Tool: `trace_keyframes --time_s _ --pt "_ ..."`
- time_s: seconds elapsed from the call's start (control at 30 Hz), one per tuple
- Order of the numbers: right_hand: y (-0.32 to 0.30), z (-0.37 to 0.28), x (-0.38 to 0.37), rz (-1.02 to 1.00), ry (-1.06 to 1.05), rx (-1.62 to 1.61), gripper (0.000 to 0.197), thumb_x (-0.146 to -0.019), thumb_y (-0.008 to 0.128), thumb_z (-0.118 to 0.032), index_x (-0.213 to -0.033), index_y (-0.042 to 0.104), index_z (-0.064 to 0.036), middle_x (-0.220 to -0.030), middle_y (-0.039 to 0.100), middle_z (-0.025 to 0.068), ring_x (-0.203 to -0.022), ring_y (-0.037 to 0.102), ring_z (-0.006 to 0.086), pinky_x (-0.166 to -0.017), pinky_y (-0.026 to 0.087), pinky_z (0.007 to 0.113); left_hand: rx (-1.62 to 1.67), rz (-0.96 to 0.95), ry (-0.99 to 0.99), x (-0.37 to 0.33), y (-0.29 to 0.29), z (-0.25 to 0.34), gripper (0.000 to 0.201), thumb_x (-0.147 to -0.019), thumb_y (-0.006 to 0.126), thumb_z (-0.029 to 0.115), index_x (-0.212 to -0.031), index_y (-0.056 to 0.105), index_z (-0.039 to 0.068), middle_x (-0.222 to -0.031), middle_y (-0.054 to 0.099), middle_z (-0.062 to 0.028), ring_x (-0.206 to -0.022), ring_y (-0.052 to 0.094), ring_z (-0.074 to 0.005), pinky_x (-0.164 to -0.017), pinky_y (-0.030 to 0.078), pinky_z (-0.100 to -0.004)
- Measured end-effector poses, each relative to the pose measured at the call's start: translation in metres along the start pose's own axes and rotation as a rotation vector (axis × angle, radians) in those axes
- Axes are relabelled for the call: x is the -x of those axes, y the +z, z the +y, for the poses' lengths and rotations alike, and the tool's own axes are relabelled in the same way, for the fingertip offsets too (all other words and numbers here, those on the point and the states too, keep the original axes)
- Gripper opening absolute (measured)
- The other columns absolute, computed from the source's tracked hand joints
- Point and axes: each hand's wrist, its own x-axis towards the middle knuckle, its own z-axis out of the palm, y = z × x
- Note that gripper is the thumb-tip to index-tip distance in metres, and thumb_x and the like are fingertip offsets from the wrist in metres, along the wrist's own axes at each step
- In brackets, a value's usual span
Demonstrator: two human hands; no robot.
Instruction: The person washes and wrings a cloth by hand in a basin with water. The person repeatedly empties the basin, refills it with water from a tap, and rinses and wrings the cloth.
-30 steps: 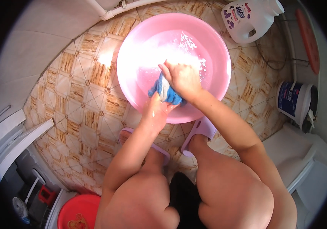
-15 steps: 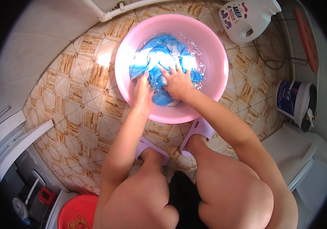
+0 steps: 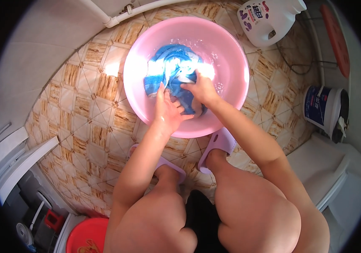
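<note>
A wet blue and white cloth (image 3: pixel 168 57) lies bunched in water in a round pink basin (image 3: pixel 235 84). Bright light washes out its middle. At the cloth's near left side, my left hand (image 3: pixel 170 110) has its fingers spread and its palm turned partly up, touching the fabric. My right hand (image 3: pixel 202 89) is closed on the cloth's right side, with its thumb pointing left and its other fingers curled over, partly lost in the glare.
A white jug with a handle (image 3: pixel 267 25) stands beyond the basin on the right. Further right are a dark-labelled bucket (image 3: pixel 321 109) and a red disc-like object (image 3: pixel 336 42). A red basin (image 3: pixel 85 236) sits at lower left. My feet in lilac slippers (image 3: pixel 220 145) flank the near rim.
My left hand has turned over from the cloth, its palm now showing. My right hand has gone from spread flat to curled around the fabric. The cloth has shifted and gathered leftward.
</note>
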Motion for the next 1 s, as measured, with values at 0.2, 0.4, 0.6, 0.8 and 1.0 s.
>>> trace_keyframes --time_s 0.2,0.4,0.6,0.8,1.0 --pt "-0.002 -0.074 0.094 0.029 -0.624 -0.02 0.023 -0.073 0.063 -0.014 -0.09 0.053 -0.0013 -0.081 0.059 0.0179 -0.08 0.058 0.0369 -0.066 0.046 0.044 0.125 -0.322 0.28 -0.003 -0.02 0.022 0.055 -0.086 0.046 0.048 -0.127 0.043 0.011 -0.12 0.051 -0.0105 -0.106 0.051 -0.0297 -0.092 0.041 -0.0469" --pt "0.004 -0.085 0.093 0.146 -0.934 0.08 0.027 -0.065 0.066 -0.024 -0.069 0.047 -0.0065 -0.061 0.054 0.0082 -0.061 0.057 0.0268 -0.053 0.045 0.038 -0.018 -0.282 0.2 0.009 -0.025 0.007 0.044 -0.086 0.052 0.034 -0.121 0.047 0.008 -0.107 0.057 -0.0079 -0.093 0.057 -0.0204 -0.085 0.047 -0.0374" --pt "0.002 -0.049 0.035 0.262 -0.661 0.374 0.032 -0.085 0.054 -0.036 -0.068 0.056 -0.0082 -0.055 0.054 0.0124 -0.051 0.055 0.03 -0.05 0.045 0.038 -0.203 -0.096 0.344 -0.002 -0.029 -0.01 0.044 -0.086 0.054 0.033 -0.12 0.047 0.006 -0.106 0.057 -0.0071 -0.093 0.057 -0.0182 -0.085 0.047 -0.0354" --pt "-0.03 -0.023 0.041 -0.048 0.023 -0.549 0.037 -0.089 0.05 -0.034 -0.082 0.062 0.0002 -0.068 0.062 0.0079 -0.065 0.06 0.0201 -0.065 0.047 0.032 0.09 -0.069 0.237 0.059 0.017 0.021 0.052 -0.082 0.061 0.012 -0.128 0.039 0.0 -0.094 0.061 -0.0082 -0.088 0.06 -0.0165 -0.079 0.048 -0.0299" --pt "-0.089 -0.019 0.076 -0.108 -0.026 -1.182 0.031 -0.084 0.06 -0.019 -0.109 0.055 -0.0019 -0.104 0.06 0.0073 -0.098 0.056 0.0171 -0.09 0.042 0.037 -0.469 -0.109 0.48 0.073 -0.013 0.042 0.071 -0.076 0.067 0.002 -0.136 0.029 -0.004 -0.073 0.055 -0.0013 -0.071 0.056 -0.0095 -0.065 0.044 -0.0227"
